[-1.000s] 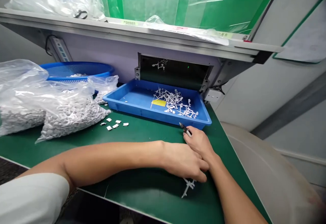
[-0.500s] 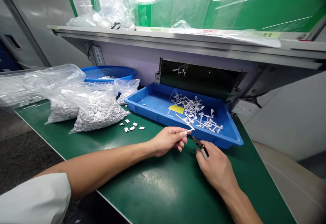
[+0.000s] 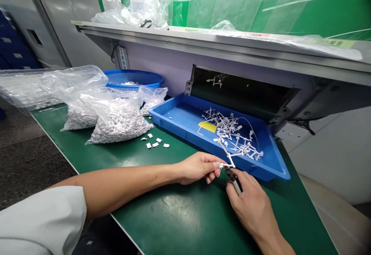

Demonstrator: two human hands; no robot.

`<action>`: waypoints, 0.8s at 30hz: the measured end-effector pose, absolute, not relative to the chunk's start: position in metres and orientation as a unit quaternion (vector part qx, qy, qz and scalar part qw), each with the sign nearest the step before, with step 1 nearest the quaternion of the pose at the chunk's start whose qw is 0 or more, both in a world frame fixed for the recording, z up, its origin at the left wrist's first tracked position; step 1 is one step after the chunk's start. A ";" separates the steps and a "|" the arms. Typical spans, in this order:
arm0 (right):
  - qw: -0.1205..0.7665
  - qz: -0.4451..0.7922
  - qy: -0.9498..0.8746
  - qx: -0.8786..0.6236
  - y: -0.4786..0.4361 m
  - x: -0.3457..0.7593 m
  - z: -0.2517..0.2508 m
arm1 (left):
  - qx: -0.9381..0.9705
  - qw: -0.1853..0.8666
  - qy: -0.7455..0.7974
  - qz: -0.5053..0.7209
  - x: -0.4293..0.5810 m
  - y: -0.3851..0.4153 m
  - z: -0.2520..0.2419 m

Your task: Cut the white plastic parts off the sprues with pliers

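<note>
- Head view: my left hand pinches a white plastic runner, fingers together; my right hand is clamped on small side cutters, tips at the runner's end, jaws too small to read.
- That steady, close pinch looks right for a clean snip.
- Further off, a blue plastic tray holds more runners; loose white parts lie on the green mat.

The tray is glossy blue plastic, and the runners heaped in it are matt white plastic. The bags are thin, shiny clear film. The bench mat is smooth green with a soft sheen, the shelf edge is dull metal, the cutters are dark metal, and the sleeve is matt cloth.
</note>
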State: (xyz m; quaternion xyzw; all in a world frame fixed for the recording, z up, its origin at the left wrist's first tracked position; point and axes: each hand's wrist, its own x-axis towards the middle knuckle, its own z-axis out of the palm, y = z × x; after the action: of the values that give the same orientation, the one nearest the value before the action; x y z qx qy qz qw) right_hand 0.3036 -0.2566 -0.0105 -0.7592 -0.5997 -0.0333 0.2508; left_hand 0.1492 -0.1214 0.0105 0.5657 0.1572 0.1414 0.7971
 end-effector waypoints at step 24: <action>0.328 0.058 -0.384 -0.861 -0.279 0.351 0.039 | 0.783 0.581 0.157 0.157 0.173 -0.117 0.032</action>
State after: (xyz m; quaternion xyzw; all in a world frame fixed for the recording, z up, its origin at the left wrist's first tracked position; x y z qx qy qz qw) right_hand 0.3506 -0.2791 0.0387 -0.8610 -0.3842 0.0578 0.3282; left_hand 0.1731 -0.1171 0.0315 0.7830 0.1573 0.1569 0.5810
